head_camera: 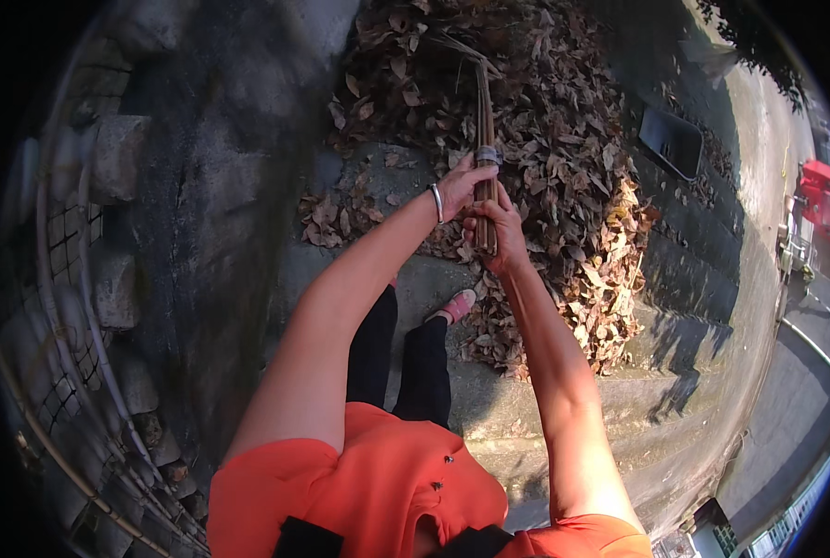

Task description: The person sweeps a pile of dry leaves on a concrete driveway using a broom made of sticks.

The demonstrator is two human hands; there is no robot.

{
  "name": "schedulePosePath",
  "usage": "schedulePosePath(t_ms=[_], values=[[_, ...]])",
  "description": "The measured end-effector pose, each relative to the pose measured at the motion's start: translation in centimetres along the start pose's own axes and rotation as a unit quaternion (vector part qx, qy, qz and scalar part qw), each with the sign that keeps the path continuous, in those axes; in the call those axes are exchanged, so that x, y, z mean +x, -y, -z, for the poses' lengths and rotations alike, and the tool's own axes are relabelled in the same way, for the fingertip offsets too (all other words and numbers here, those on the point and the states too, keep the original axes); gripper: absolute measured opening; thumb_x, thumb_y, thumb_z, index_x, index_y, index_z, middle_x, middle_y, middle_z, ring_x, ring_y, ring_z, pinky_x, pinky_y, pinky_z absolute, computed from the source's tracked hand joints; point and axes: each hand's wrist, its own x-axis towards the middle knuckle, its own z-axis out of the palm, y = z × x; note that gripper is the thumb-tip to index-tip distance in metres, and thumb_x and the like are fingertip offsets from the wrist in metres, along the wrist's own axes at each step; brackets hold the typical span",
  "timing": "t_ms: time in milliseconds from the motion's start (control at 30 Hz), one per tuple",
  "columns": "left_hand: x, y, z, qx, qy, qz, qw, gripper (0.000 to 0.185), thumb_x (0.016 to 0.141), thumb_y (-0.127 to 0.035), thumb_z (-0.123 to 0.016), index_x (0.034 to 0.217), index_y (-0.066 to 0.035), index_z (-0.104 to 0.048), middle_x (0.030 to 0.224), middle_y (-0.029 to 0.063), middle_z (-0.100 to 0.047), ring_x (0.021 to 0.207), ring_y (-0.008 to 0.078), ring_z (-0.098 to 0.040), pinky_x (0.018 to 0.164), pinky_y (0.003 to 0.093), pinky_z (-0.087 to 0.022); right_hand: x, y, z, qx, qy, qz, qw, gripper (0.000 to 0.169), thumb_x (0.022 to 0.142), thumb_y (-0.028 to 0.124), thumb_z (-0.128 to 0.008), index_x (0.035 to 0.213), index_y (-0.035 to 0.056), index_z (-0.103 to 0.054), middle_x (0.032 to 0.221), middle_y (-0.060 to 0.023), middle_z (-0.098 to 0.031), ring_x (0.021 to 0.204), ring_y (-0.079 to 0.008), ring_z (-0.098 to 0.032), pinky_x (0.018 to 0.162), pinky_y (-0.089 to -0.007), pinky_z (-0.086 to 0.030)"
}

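Both my hands grip a broom of bundled thin sticks [484, 111], bound with a grey band near my upper grip. My left hand [462, 183], with a silver bangle at the wrist, wraps the bundle just below that band. Lower down, my right hand [502, 230] closes round the cut butt ends. The bundle points away from me, its far tips bent to the left and partly lost among the leaves. Beneath and around it lies a deep heap of dry brown leaves [554, 153], sunlit on its right side.
I stand on concrete steps [513, 411], a pink shoe [459, 305] beside the heap. A dark dustpan-like container [671, 143] lies to the right. Stone blocks [118, 157] and bamboo poles [94, 335] line the left. Far right is a red vehicle [820, 193].
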Motion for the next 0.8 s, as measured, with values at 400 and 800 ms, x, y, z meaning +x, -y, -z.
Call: schedulePosePath(t_ms=[400,800], values=[[-24.3,14.1,12.2,0.190,-0.318,0.153,0.916,0.044,0.077,-0.013,-0.054,0.115,-0.002,-0.035,0.088,0.0055,-0.054,0.080,0.0106,-0.051,0.069,0.0231,-0.041,13.1,7.0,1.9,0.066,0.054,0.032,0.996,0.019,0.074,0.004,-0.043,0.091,0.0099,-0.036,0.068,-0.0050,-0.045,0.054,-0.0126,-0.046,0.043,-0.0256,-0.043],[-31.0,19.8,10.1,0.181,-0.405,0.139,0.885,0.037,0.076,-0.006,-0.052,0.110,0.001,-0.040,0.079,0.0022,-0.054,0.070,0.0083,-0.050,0.068,0.0200,-0.041,-20.9,-4.9,4.8,0.318,-0.115,-0.285,0.897,0.039,0.068,0.004,-0.051,0.103,0.0125,-0.036,0.078,-0.0088,-0.044,0.061,-0.0163,-0.046,0.053,-0.0308,-0.045]])
